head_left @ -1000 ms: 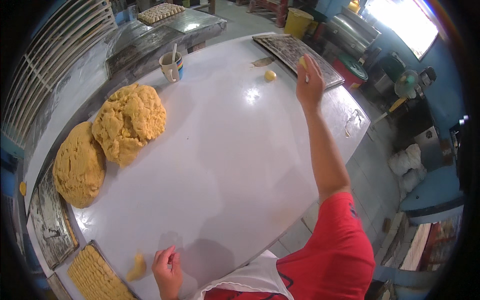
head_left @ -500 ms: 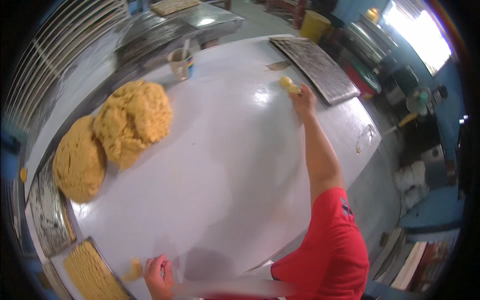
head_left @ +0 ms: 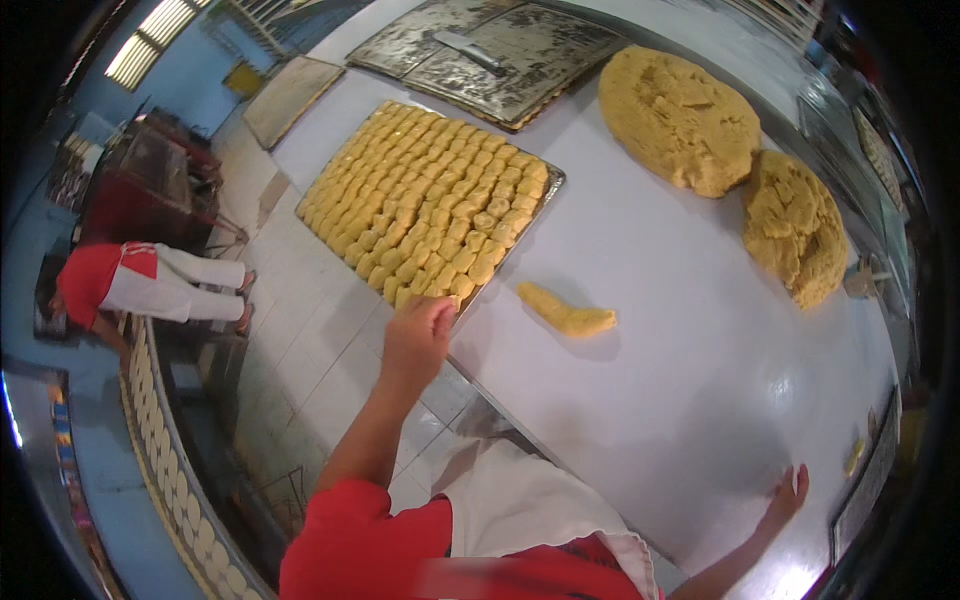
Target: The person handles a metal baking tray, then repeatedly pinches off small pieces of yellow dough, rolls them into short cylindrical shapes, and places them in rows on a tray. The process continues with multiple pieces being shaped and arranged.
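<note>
My left hand [head_left: 418, 335] is at the near corner of a metal tray [head_left: 528, 228]. Its fingers are closed on a small dough piece [head_left: 455, 301], mostly hidden by the hand. Tight rows of yellow dough pieces [head_left: 430, 195] cover the tray. To the right of the tray, a long curved strip of yellow dough [head_left: 568, 311] lies on the white table [head_left: 650, 420]. My right hand [head_left: 785, 497] is low over the table at the lower right, fingers apart and nothing in them.
Two large dough mounds [head_left: 680, 120] [head_left: 797, 228] sit at the far right. Behind the tray lie dark baking sheets [head_left: 510, 60] with a scraper [head_left: 470, 52] on top. A cup [head_left: 862, 280] stands by the far edge. At the left, a person in red [head_left: 150, 285] bends beside a long tray of pale rounds [head_left: 175, 480].
The view has swung left, bringing the full tray into sight. My left hand has reached forward to its corner. My right hand has drawn back from the small dough pieces by the dark tray.
</note>
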Available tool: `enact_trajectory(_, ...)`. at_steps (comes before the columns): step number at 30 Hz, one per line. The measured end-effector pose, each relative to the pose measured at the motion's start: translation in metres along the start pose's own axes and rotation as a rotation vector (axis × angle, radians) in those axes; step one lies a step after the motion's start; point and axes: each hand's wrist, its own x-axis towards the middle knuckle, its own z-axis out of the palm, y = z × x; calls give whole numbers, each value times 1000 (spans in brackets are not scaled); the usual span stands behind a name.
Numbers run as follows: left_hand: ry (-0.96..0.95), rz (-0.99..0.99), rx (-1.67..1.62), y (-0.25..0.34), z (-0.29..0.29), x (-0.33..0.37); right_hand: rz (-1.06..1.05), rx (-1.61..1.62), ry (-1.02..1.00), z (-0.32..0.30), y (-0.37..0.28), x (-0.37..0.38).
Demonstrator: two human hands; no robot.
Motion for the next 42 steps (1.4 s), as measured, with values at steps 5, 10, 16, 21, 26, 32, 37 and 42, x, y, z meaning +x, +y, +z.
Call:
enact_trajectory(5,-45,275,131,-48,31,21,-12,2,-209,112,-108,-118)
enact_trajectory(10,-291,353,158,-57,20,44,-331,-37,-444,195,-179,-183)
enact_trajectory(16,-196,718,265,-54,7,59,-408,-153,-554,218,-208,-194)
enact_trajectory(21,-215,382,-49,-37,10,57,-506,-51,-657,226,-213,-195)
enact_trajectory(26,-115,36,-560,11,7,20,-495,57,-781,246,-225,-217)
enact_trajectory(32,-813,-65,-859,94,81,-37,-336,145,-875,262,-245,-239)
enact_trajectory(37,-810,-245,-1117,130,82,-37,-105,278,-699,260,-230,-239)
enact_trajectory(42,-778,-177,-976,125,84,-36,-6,352,-698,269,-222,-245)
